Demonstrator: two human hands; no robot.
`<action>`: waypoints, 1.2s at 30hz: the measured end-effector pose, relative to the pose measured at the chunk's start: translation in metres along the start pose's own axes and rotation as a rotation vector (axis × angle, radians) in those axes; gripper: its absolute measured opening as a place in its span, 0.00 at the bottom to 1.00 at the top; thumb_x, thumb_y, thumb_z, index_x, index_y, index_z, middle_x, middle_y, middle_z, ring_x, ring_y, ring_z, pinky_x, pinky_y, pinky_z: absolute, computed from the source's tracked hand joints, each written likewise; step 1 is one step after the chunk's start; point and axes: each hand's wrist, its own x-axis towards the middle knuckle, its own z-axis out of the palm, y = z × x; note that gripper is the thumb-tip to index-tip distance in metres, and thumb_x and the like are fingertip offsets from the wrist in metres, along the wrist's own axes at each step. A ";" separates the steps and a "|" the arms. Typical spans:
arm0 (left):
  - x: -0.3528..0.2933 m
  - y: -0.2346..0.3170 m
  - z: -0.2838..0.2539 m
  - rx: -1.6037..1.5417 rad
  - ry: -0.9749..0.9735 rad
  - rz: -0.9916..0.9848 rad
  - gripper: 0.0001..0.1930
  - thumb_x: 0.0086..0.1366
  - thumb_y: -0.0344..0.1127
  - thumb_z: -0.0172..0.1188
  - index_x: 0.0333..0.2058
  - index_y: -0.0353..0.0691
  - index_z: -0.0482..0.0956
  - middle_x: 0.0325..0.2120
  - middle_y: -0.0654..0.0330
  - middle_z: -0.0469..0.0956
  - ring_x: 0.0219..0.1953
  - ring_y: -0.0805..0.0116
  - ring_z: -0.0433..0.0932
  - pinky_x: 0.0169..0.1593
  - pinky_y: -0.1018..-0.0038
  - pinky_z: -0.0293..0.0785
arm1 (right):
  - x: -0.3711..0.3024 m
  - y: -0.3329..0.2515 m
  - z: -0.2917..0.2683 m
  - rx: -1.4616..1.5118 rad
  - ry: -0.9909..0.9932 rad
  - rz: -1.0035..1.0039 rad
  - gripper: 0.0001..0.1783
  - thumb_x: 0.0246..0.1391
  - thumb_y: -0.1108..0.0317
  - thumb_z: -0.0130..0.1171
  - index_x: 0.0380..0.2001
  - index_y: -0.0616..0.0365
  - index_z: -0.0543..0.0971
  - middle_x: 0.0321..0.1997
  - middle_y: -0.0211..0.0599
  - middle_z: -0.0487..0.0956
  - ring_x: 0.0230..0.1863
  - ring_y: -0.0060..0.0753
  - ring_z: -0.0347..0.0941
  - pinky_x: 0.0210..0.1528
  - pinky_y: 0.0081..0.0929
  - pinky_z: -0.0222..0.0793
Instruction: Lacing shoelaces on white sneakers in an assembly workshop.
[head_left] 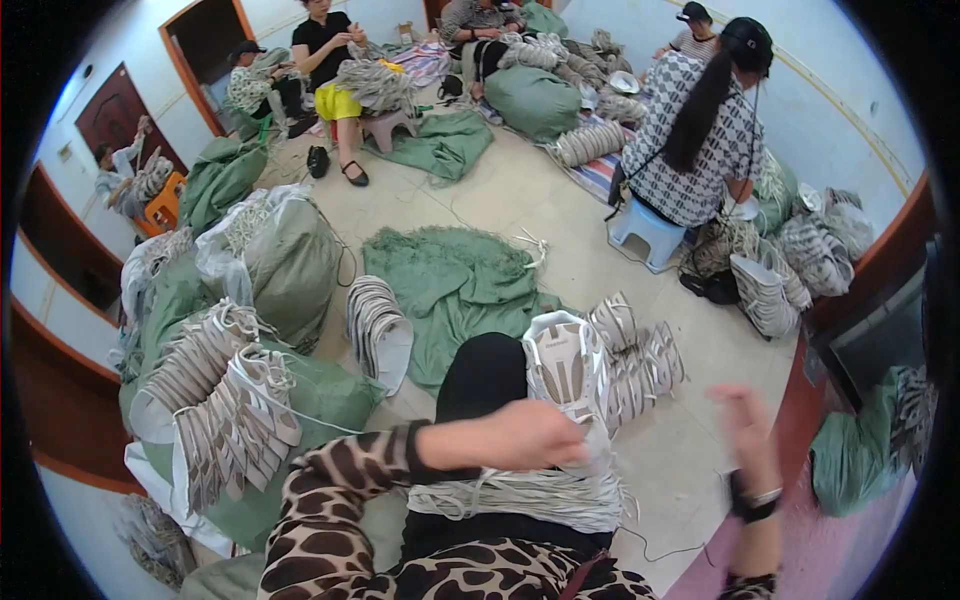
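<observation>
A white and beige shoe upper [565, 358] rests over my dark-trousered lap, its toe part toward me. My left hand [540, 436] is closed at the upper's lower part, fingers curled against it; whether a lace is also pinched there is hidden. Out to the right, my right hand [748, 425] is raised and apart from the upper, smeared by motion, a dark band at its wrist. I cannot see what it holds, if anything. A thick bundle of pale shoelaces [525, 500] lies across my lap below the left hand. Nested shoe uppers [640, 372] lie just beyond the upper, to its right.
Stacked uppers [378, 330] stand at the left of a green cloth sack [450, 290] on the floor. More stacks [240, 425] lie on green sacks at my left. A person on a blue stool [645, 235] sits ahead right; several other people work along the walls.
</observation>
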 end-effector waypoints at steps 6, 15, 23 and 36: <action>0.007 0.014 0.020 0.336 -0.027 -0.046 0.15 0.62 0.45 0.53 0.24 0.39 0.75 0.16 0.53 0.76 0.20 0.52 0.78 0.23 0.60 0.73 | -0.017 -0.032 0.125 0.516 -0.476 0.365 0.10 0.55 0.71 0.58 0.41 0.59 0.74 0.35 0.24 0.75 0.34 0.13 0.68 0.36 0.16 0.65; -0.010 -0.009 0.029 0.055 0.069 -0.138 0.13 0.56 0.46 0.61 0.33 0.44 0.76 0.24 0.55 0.78 0.29 0.52 0.79 0.31 0.60 0.75 | 0.001 -0.012 0.131 0.464 -0.391 0.398 0.05 0.54 0.70 0.61 0.29 0.60 0.79 0.27 0.18 0.73 0.31 0.11 0.66 0.34 0.15 0.64; 0.001 -0.064 0.048 -0.054 0.487 -0.282 0.09 0.54 0.31 0.64 0.34 0.38 0.76 0.27 0.55 0.75 0.29 0.57 0.77 0.33 0.66 0.73 | 0.030 -0.006 0.158 -0.273 -0.077 -0.225 0.02 0.47 0.76 0.59 0.27 0.61 0.76 0.27 0.40 0.72 0.29 0.41 0.72 0.30 0.30 0.66; 0.012 -0.063 0.052 0.007 0.407 -0.341 0.09 0.54 0.32 0.63 0.31 0.35 0.75 0.29 0.49 0.78 0.33 0.48 0.78 0.35 0.58 0.74 | 0.049 0.014 0.157 -0.109 -0.247 -0.092 0.03 0.47 0.78 0.59 0.27 0.62 0.75 0.27 0.39 0.71 0.28 0.40 0.69 0.30 0.26 0.65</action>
